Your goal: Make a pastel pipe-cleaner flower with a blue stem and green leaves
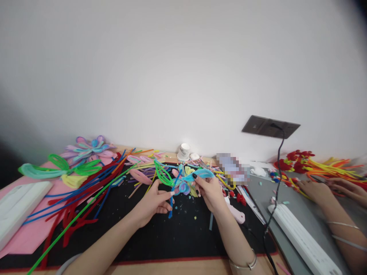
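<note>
Between my two hands, above the black mat (189, 233), is a pipe-cleaner flower (182, 186) with pink, blue and yellow loops. My left hand (155, 202) pinches its left side, by the green wire loops (162, 172) and a blue pipe cleaner (171, 200) that hangs down. The fingers of my right hand (211, 193) are closed on the light blue looped petal (204, 174) at the flower's right. Exactly where the thumbs and fingertips press is partly hidden by the loops.
At left lie a green looped piece (61, 168), a pastel flower (90, 149), red pipe cleaners (67, 229) and a white box (23, 202). A paper cup (184, 152) stands by the wall. Rightward are a power strip (301, 238), a black cable (277, 191) and another person's hands (315, 191).
</note>
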{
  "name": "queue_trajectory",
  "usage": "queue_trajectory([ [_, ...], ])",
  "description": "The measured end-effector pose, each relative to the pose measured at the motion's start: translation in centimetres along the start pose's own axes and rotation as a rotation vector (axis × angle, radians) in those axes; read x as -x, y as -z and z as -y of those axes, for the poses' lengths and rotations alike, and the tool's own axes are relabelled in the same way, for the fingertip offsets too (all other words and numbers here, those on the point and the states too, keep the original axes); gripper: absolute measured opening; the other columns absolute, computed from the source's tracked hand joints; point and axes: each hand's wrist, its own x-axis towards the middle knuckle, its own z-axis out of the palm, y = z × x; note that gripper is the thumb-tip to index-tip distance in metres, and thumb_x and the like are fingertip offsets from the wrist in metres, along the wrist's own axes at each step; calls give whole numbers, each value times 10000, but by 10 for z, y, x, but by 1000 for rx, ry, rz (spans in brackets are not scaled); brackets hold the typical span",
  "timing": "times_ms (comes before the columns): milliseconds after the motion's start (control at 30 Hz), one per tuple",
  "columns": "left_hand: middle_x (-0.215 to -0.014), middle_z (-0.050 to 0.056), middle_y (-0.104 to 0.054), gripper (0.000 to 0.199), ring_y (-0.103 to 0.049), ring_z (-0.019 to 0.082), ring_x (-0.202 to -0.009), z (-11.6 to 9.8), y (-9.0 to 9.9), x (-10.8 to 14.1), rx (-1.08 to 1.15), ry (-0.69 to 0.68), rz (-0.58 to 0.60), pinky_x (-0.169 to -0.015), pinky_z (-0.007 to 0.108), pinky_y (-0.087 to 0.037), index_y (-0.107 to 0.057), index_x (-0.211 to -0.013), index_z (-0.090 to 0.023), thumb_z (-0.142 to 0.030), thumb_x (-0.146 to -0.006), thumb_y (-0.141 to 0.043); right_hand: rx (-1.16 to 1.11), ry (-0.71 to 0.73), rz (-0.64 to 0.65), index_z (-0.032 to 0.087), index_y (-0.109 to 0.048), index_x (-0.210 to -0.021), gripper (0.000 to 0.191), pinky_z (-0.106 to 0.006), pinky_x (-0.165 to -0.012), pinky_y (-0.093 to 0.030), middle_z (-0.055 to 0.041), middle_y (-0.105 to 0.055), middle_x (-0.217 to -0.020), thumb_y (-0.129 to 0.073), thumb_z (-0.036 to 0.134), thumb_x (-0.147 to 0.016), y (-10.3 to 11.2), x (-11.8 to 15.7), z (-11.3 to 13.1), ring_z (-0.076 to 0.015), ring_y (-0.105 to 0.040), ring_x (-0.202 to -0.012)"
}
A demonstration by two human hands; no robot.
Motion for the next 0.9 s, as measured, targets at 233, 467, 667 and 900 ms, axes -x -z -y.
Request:
queue_trajectory([
  [233,-644,-55,-603,561,-596,107,-450,-4,-4,3,-88,-103,-11,-414,172,-437,-303,-1067,-242,-425,-689,-675,31,-2,-29,180,-571,-622,210,-227,-400,-316,14,-558,-548,-696,338,-682,2,-1,-6,-91,-398,-423],
  [467,-721,-14,-630,439,-581,69,-477,4,4,0,-38,16,11,-421,139,-405,-390,-955,-200,-404,-694,-679,32,-1,-27,172,-579,-650,208,-224,-401,-331,19,-550,-547,-695,341,-688,4,-2,-7,-89,-404,-428],
  [667,-718,-26,-625,399,-541,31,-461,1,7,-1,97,88,32,-440,117,-413,-419,-996,-207,-324,-722,-684,13,-2,7,170,-568,-647,206,-216,-385,-320,21,-535,-543,-685,327,-709,3,-2,-6,-83,-393,-424],
  [900,-698,-44,-599,409,-520,21,-446,-2,8,1,218,104,87,-436,107,-413,-440,-1057,-232,-263,-732,-685,-11,-11,-1,178,-581,-650,179,-224,-385,-330,9,-543,-556,-675,314,-721,4,-2,-7,-86,-401,-423],
])
